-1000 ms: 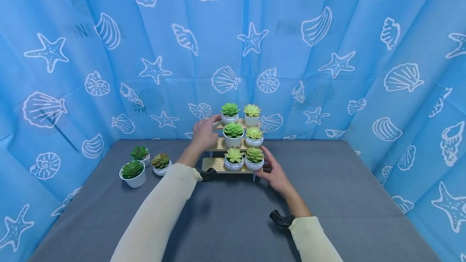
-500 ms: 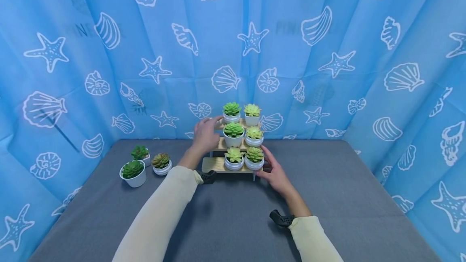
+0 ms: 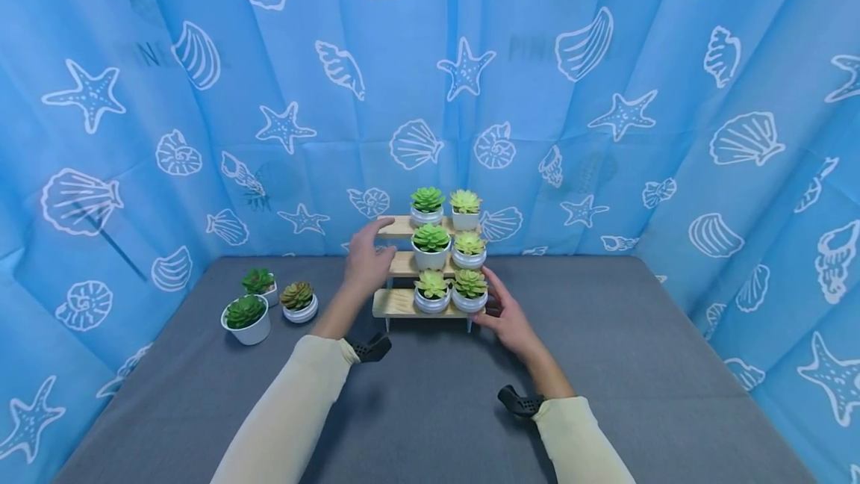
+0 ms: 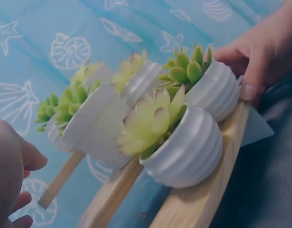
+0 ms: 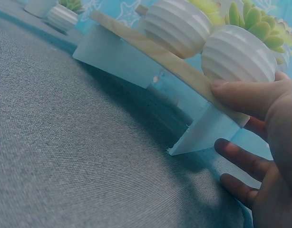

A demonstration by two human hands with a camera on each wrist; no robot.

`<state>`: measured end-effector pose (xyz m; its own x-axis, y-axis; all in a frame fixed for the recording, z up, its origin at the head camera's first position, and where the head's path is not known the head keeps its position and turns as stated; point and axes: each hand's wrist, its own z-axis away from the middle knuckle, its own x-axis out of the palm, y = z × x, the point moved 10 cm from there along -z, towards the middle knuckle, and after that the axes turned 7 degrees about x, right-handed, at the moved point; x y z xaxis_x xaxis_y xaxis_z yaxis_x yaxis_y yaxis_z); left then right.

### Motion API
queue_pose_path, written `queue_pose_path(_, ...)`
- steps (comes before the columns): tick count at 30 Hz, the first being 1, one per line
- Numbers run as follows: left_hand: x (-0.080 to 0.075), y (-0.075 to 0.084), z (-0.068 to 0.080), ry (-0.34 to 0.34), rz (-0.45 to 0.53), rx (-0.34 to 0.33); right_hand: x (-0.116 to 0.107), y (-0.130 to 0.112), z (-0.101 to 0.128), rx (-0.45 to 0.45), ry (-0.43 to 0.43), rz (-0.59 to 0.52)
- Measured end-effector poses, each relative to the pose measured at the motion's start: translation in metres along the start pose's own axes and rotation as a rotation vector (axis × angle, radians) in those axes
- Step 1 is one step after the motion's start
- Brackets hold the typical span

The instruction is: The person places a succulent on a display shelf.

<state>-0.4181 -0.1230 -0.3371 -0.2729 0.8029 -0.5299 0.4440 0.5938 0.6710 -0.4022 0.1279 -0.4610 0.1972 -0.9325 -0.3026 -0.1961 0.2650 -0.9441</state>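
Wooden stand (image 3: 403, 303) flanked: right hand (image 3: 508, 316) grips its end, left hand (image 3: 366, 260) hovers.

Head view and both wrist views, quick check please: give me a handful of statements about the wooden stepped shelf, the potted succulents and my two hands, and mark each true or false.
1. The three-tier wooden stepped shelf carries six white-potted succulents, two on each tier. True.
2. The right hand holds the shelf's right end, thumb on the bottom plank beside the ribbed white pot. True.
3. The left hand grips a pot on the top tier. False: it holds nothing and is by the shelf's left end.
4. Three more potted succulents stand on the grey table, left of the shelf. True.
5. The shelf lies tipped on its side. False: it stands upright on the table.
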Motion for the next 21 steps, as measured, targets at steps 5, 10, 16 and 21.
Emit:
queue_pose_path(5, -0.015, -0.011, 0.012, 0.055, 0.029, -0.013, 0.0, -0.001, -0.001, -0.01, -0.003, 0.004)
queue_pose_path(10, -0.031, -0.024, 0.024, 0.105, 0.049, -0.037, 0.001, 0.0, -0.002, 0.002, -0.006, 0.012)
queue_pose_path(16, -0.05, -0.04, 0.039, 0.159, 0.066, -0.102, 0.001, 0.001, -0.003, -0.019, -0.005, 0.021)
queue_pose_path(21, -0.065, -0.055, 0.05, 0.202, 0.091, -0.148, 0.001, 0.003, -0.003, -0.01, -0.006, 0.006)
